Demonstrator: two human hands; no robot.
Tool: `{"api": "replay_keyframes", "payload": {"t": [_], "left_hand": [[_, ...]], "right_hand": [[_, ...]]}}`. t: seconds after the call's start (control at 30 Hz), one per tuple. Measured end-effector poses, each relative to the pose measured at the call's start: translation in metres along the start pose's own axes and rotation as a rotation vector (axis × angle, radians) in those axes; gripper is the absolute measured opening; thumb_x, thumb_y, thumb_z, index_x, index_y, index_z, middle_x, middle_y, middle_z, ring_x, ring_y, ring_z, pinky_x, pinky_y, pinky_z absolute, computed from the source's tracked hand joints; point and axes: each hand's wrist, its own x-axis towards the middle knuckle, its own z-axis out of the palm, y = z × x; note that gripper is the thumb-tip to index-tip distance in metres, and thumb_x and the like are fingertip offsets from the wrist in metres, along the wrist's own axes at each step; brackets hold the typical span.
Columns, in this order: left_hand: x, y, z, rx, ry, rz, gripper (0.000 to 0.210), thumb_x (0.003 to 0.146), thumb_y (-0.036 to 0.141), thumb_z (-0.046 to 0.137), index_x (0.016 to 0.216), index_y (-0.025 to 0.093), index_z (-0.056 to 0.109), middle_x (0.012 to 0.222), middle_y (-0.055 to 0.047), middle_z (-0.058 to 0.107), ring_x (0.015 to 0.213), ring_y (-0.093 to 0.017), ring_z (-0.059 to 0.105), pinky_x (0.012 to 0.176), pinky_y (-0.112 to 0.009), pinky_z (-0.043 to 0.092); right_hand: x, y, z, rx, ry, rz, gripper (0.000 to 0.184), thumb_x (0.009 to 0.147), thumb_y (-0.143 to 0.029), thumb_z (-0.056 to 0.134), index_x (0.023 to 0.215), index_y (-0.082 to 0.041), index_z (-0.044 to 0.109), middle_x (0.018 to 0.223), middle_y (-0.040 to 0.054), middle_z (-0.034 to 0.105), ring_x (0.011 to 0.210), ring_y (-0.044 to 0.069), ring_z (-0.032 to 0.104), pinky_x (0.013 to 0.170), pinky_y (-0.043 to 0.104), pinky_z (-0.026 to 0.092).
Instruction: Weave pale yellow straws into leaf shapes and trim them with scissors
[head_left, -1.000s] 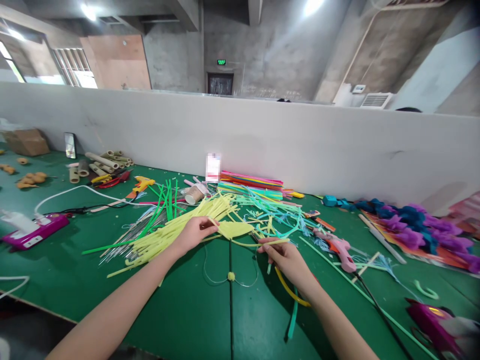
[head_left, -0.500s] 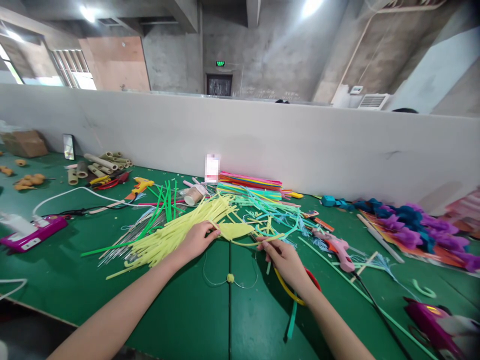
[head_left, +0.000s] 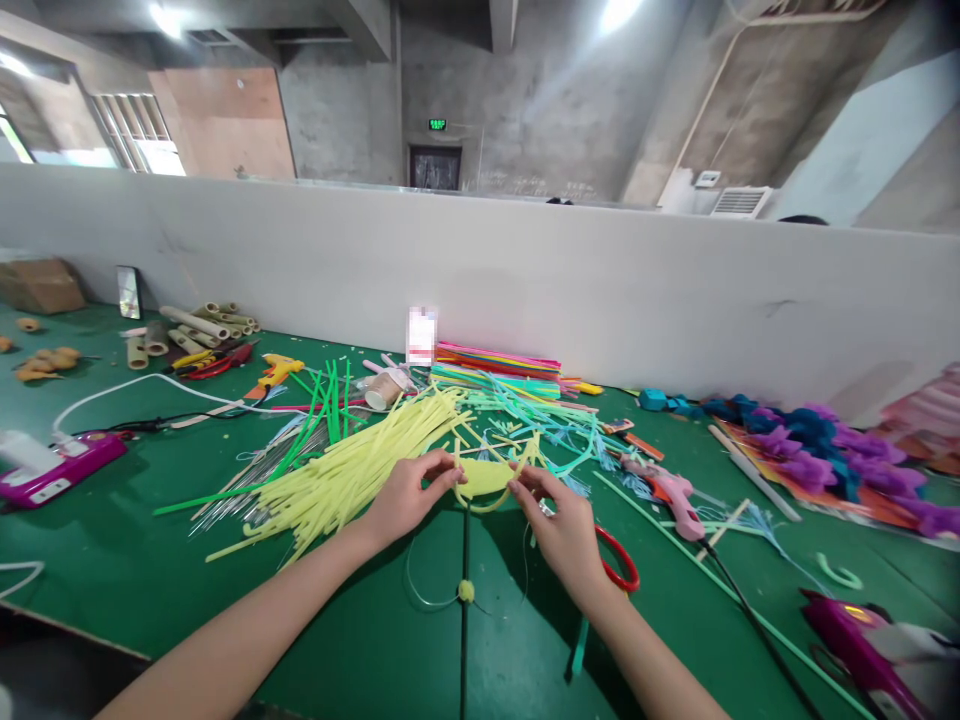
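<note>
The flat yellow piece (head_left: 486, 477) sits above the desk (head_left: 360, 640), in the gap between the two hands, its long axis running left to right, nearly straight from one set of fingertips to the other. A thin yellow strip (head_left: 491, 507) bows around its near edge, both ends rising past the fingers. The left hand (head_left: 411, 492) has thumb and forefinger pinched on the strip at the left end; the right hand (head_left: 559, 520) pinches it likewise at the right end. Neither hand is clearly nearer, and whether the fingertips also grip the flat piece, I cannot tell. Below, towards the person, a small yellow ball (head_left: 466, 591) lies on the desk over a dark seam. The pile of yellow strips (head_left: 375, 455) spreads just beyond the left hand; a red scissor handle (head_left: 630, 570) shows beside the right wrist, with the pink glue gun (head_left: 681, 505) farther right.
</note>
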Motion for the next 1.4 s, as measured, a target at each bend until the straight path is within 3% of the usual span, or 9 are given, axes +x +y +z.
{"api": "replay_keyframes", "payload": {"t": [0.37, 0.63, 0.83, 1.17, 1.4], "left_hand": [[-0.004, 0.004, 0.007, -0.124, 0.003, 0.009, 0.023, 0.088, 0.038, 0.055, 0.093, 0.02, 0.069, 0.089, -0.003, 0.074, 0.085, -0.019, 0.069, 0.077, -0.027, 0.052], [-0.004, 0.011, 0.004, -0.04, 0.003, 0.055, 0.025, 0.09, 0.037, 0.053, 0.089, 0.019, 0.07, 0.085, -0.002, 0.073, 0.079, -0.017, 0.066, 0.074, -0.025, 0.05], [-0.004, 0.01, 0.004, 0.034, 0.126, 0.169, 0.022, 0.086, 0.035, 0.058, 0.083, 0.017, 0.071, 0.082, -0.004, 0.063, 0.072, -0.014, 0.058, 0.065, -0.023, 0.046], [-0.005, 0.015, 0.0, 0.098, 0.078, 0.232, 0.024, 0.09, 0.03, 0.053, 0.072, 0.016, 0.059, 0.07, 0.0, 0.054, 0.067, -0.011, 0.051, 0.061, -0.022, 0.039], [-0.008, 0.019, -0.001, -0.045, 0.124, 0.254, 0.014, 0.087, 0.027, 0.059, 0.087, 0.016, 0.069, 0.08, -0.004, 0.061, 0.073, -0.012, 0.056, 0.061, -0.021, 0.044]], "right_hand": [[-0.008, -0.012, 0.019, 0.011, -0.022, -0.068, 0.021, 0.088, -0.037, 0.055, 0.094, -0.021, 0.068, 0.091, 0.0053, 0.072, 0.072, 0.018, 0.063, 0.069, 0.029, 0.05], [-0.009, -0.013, 0.022, -0.001, -0.012, -0.155, 0.017, 0.09, -0.033, 0.055, 0.094, -0.022, 0.067, 0.09, 0.0041, 0.071, 0.07, 0.017, 0.062, 0.068, 0.028, 0.05], [-0.013, -0.012, 0.026, -0.015, -0.041, -0.242, 0.013, 0.089, -0.029, 0.057, 0.095, -0.022, 0.066, 0.085, 0.0029, 0.069, 0.071, 0.016, 0.061, 0.068, 0.026, 0.049], [-0.017, -0.018, 0.027, -0.003, -0.092, -0.317, 0.011, 0.09, -0.023, 0.056, 0.096, -0.021, 0.065, 0.083, 0.0038, 0.066, 0.075, 0.016, 0.061, 0.069, 0.027, 0.048], [-0.019, -0.021, 0.026, -0.022, -0.124, -0.343, 0.012, 0.091, -0.023, 0.054, 0.098, -0.021, 0.064, 0.081, 0.0044, 0.065, 0.073, 0.016, 0.06, 0.068, 0.027, 0.048]]}}
